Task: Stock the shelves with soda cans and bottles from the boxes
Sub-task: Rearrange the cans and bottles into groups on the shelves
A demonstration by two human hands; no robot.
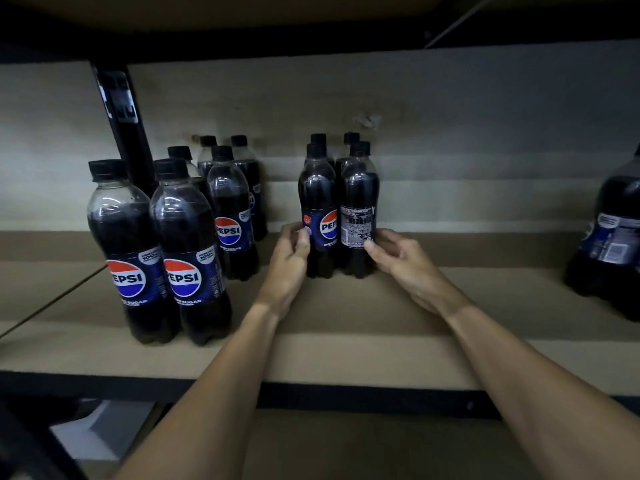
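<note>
the shelf [346, 355] is part stocked: a cluster [183, 237] of pepsi bottles stands by the post [128, 133], and a block [346, 188] of four sits mid-shelf. the left hand [291, 251] grips its front-left bottle [317, 202], the right hand [398, 254] the front-right bottle [358, 199] – both upright on the board. bare shelf runs right to a big bottle [616, 237] – no boxes or cans in view, so plenty looks left.
</note>
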